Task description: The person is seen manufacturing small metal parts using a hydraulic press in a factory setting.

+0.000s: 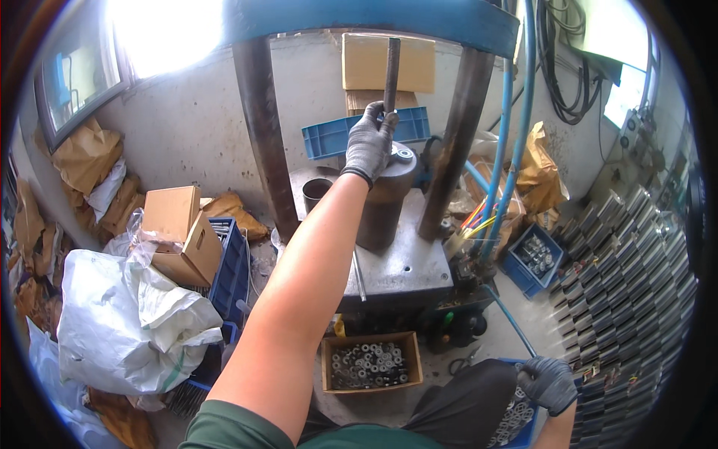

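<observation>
My left hand point(369, 144), in a grey glove, reaches far forward with its fingers closed round the lower part of a dark round rod point(392, 71), which stands nearly upright. Just below the hand is a thick dark metal cylinder point(385, 206) on the press's base plate point(404, 277). A pale ring-shaped part point(404, 154) rests on top of the cylinder, partly behind my hand. At the lower right my gloved right hand point(548, 384) is closed at the end of a long blue lever point(512, 323), which slants up to the press.
The press has dark posts point(262, 127) and a blue crossbeam point(374, 19). An open tube point(316, 191) and a thin rod point(359, 275) sit on its plate. Below is a box of metal rings point(372, 364). Stacked metal bars point(636, 277) are right, a white sack point(134, 322) left.
</observation>
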Demonstrator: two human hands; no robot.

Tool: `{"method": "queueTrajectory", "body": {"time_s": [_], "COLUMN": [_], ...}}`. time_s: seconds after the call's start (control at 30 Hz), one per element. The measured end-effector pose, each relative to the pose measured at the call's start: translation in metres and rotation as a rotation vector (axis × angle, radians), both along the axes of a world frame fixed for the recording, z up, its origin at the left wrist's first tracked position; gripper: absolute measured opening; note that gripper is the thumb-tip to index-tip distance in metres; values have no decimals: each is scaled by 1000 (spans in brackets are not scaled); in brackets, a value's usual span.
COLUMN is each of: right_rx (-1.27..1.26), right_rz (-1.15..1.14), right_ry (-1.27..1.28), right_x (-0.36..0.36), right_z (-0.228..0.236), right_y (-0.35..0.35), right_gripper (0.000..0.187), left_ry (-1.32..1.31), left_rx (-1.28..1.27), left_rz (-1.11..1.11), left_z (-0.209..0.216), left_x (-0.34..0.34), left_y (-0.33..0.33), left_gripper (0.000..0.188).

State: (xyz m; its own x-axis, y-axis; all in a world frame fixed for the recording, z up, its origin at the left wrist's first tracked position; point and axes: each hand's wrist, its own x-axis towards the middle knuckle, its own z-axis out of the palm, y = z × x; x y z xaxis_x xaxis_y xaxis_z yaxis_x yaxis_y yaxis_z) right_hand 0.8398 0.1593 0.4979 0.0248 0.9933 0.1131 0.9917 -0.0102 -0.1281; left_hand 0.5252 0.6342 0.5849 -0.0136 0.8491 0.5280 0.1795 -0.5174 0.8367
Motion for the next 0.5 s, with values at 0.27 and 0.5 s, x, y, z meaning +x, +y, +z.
{"method": "queueTrajectory", "body": {"time_s": [0.27, 0.5], "right_rx": [5, 16], "right_rz": [-27, -31], "right_ry": [63, 53], "right_x": [-4, 3], "right_z": [7, 2], "right_y": [2, 0], "right_gripper": [14, 15], "left_ry": [32, 35], "left_rx": [-27, -46], "left_rz": [15, 14], "left_z": [5, 5], "left_x": [-2, 0], "left_y": [-7, -9], "left_gripper": [43, 41]}}
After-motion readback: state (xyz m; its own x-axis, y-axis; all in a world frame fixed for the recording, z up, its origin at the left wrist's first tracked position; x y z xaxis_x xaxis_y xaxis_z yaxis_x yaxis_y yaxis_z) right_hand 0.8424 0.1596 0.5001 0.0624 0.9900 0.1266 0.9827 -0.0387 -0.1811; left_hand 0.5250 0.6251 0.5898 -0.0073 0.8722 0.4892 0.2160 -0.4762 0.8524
